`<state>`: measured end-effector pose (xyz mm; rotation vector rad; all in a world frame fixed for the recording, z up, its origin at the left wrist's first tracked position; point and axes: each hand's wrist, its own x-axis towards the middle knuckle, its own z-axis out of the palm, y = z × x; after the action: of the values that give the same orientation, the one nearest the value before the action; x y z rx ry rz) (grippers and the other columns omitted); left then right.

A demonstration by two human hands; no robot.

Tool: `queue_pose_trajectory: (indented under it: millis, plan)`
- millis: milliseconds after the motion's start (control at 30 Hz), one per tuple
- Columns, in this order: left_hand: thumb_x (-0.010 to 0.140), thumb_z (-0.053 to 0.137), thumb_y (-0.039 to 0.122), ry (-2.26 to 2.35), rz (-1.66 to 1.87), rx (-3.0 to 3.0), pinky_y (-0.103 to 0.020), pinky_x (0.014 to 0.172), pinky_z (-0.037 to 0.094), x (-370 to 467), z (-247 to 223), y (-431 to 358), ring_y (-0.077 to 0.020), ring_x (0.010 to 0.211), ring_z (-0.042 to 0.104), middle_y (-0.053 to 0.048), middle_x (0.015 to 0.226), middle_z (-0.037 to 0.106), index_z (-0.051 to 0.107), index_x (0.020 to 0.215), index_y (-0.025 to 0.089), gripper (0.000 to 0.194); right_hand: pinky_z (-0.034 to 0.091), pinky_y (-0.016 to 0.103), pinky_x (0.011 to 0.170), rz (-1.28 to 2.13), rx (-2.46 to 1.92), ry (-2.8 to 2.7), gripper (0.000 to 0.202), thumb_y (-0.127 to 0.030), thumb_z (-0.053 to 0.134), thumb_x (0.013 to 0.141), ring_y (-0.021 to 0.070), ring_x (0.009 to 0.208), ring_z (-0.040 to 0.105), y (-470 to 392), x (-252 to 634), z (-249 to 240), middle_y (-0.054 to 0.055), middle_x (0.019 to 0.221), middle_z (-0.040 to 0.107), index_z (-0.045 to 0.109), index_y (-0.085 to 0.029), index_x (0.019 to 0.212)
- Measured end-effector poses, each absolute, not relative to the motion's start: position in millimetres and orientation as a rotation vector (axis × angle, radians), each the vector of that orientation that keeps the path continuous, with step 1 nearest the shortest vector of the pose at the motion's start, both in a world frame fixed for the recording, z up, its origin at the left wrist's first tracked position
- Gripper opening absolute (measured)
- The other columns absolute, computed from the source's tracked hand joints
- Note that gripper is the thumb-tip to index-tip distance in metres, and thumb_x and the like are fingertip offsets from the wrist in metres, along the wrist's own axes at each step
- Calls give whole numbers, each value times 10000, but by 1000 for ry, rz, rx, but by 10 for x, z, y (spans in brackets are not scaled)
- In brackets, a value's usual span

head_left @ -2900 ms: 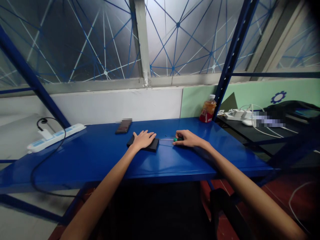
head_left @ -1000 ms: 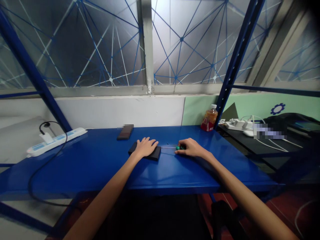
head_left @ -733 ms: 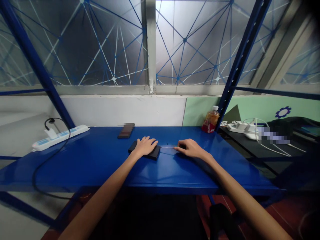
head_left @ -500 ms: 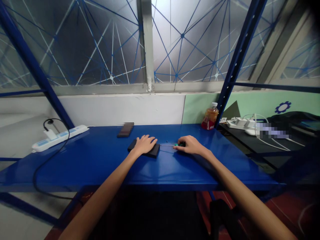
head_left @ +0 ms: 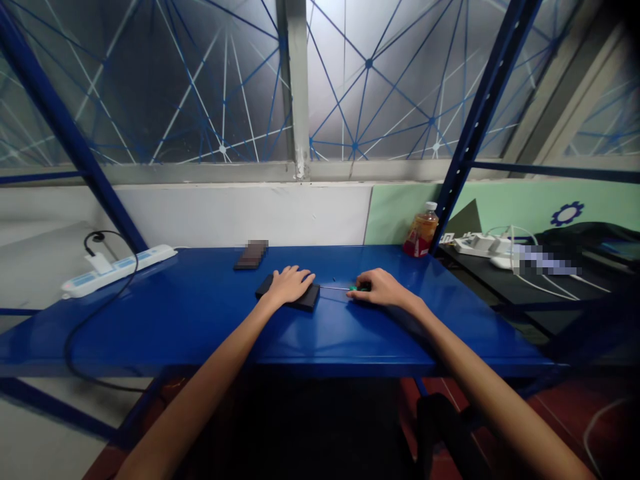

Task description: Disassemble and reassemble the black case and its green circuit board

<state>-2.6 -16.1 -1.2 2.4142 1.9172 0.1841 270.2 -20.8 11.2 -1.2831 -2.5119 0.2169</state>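
A flat black rectangular box [head_left: 309,299] lies on the blue table. My left hand [head_left: 289,285] rests flat across its top with the fingers stretched out. A screwdriver [head_left: 336,289] with a green and black handle is gripped in my right hand [head_left: 377,287], its fingers closed round the handle. The thin shaft points left, and its tip meets the right end of the box. Whether the tip sits in a screw is too small to see. Just behind the shaft lies a tiny dark piece [head_left: 334,279], perhaps a screw.
A dark, partly blurred-out flat object [head_left: 251,255] lies at the back. On the left sits a white power strip [head_left: 120,270] with a black cable [head_left: 75,333] hanging over the front edge. A drink bottle [head_left: 421,231] stands back right, beside a blue frame post [head_left: 483,113].
The view has tilted slightly, so the table appears a little higher. Both hands keep their places on the box and the screwdriver. The tiny dark piece looks slightly shifted or turned.
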Motion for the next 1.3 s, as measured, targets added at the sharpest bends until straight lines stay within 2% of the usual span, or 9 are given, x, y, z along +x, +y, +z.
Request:
queue_pose_trajectory:
  millis: [467, 1033, 1200, 1300]
  plan:
    - [947, 162, 609, 1920, 158, 2392, -637, 1030, 271, -33, 4, -155, -367, 1361, 346, -61, 1475, 442, 532, 1325, 353, 588, 234, 251, 518, 331, -1241, -2501, 442, -578, 605, 791, 95, 520, 401, -228, 2689, 136, -10, 555, 532, 613, -168, 624]
    - [936, 144, 632, 1910, 149, 2374, -633, 1042, 255, -40, 4, -147, -362, 1373, 330, -55, 1492, 420, 516, 1337, 362, 610, 234, 258, 519, 331, -1243, -2520, 468, -608, 583, 796, 100, 517, 395, -229, 2691, 136, -10, 549, 535, 625, -173, 629]
    - [938, 135, 628, 1912, 132, 2373, -637, 1046, 249, -38, 7, -150, -363, 1378, 320, -51, 1492, 418, 514, 1338, 361, 613, 277, 257, 563, 256, -1259, -2492, 419, -594, 618, 785, 130, 612, 502, -220, 2707, 135, 29, 712, 642, 672, -179, 752]
    - [942, 139, 620, 1917, 138, 2385, -632, 1044, 256, -36, 3, -151, -358, 1372, 334, -57, 1488, 424, 514, 1340, 358, 607, 290, 256, 588, 179, -1234, -2497, 405, -583, 613, 797, 143, 657, 523, -201, 2709, 105, 44, 771, 648, 661, -184, 751]
